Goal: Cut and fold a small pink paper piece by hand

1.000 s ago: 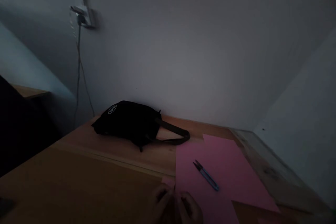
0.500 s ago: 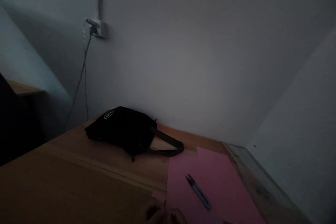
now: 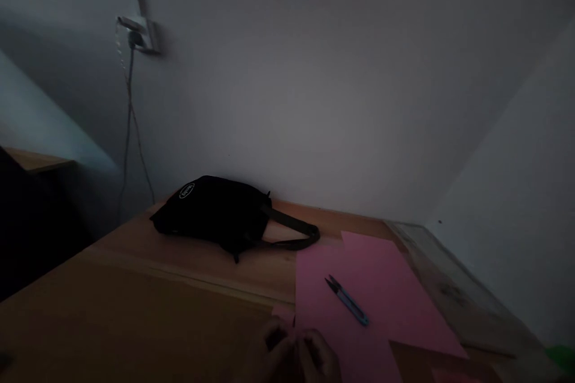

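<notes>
My left hand (image 3: 271, 348) and my right hand (image 3: 318, 354) meet at the bottom edge of the head view, fingertips pinched close together. Between and just above them shows a small piece of pink paper (image 3: 283, 313); both hands seem to grip it, though dim light hides much of it. A larger sheet of pink paper (image 3: 372, 287), with pieces cut out of its edges, lies flat beside my right hand. On that sheet rest thread snips (image 3: 347, 300), blades pointing up and left, touched by neither hand.
A black bag (image 3: 215, 212) with a strap lies on the wooden table (image 3: 148, 317) against the wall. Cords hang from a wall socket (image 3: 142, 35) at the upper left. Something green (image 3: 560, 358) shows at the lower right edge.
The view has tilted down and shifted, so more of both hands and the pink sheet's cut lower edge shows. My hands stay together; the snips and bag lie as before.
</notes>
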{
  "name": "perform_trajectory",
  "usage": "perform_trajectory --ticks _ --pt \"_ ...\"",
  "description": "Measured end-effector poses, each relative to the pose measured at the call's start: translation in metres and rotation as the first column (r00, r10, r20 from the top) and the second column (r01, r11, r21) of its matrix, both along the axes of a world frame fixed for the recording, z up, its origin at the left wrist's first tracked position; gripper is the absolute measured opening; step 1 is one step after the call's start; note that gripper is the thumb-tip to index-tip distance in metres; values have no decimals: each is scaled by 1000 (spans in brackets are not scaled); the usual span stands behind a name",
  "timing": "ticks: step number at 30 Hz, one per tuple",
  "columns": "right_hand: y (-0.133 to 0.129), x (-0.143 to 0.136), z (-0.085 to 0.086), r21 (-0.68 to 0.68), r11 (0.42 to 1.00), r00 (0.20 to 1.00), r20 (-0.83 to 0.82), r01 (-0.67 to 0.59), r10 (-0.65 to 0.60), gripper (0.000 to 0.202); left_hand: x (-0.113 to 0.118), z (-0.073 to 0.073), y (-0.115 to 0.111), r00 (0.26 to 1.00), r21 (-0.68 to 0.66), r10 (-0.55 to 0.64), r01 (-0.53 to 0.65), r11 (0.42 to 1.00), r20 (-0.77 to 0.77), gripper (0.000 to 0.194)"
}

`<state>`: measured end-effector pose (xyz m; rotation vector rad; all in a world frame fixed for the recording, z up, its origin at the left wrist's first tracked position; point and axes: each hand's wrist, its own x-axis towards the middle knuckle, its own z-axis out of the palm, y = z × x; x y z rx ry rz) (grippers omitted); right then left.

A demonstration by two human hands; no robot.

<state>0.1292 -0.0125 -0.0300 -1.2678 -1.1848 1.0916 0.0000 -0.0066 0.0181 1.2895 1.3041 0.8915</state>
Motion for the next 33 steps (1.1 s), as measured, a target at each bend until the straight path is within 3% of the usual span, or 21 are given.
perform_trajectory --ticks 12,20,33 --pt "-9 0 31 57 998 993 116 17 -24 29 -6 -3 3 997 159 -51 60 985 -63 20" --pt "-11 -2 36 -10 1000 998 63 6 -5 23 -8 -2 6 997 203 -63 72 977 -50 18" --pt "-13 -2 43 -28 1000 1000 -4 -12 12 15 -8 3 5 998 138 -56 54 989 11 15"
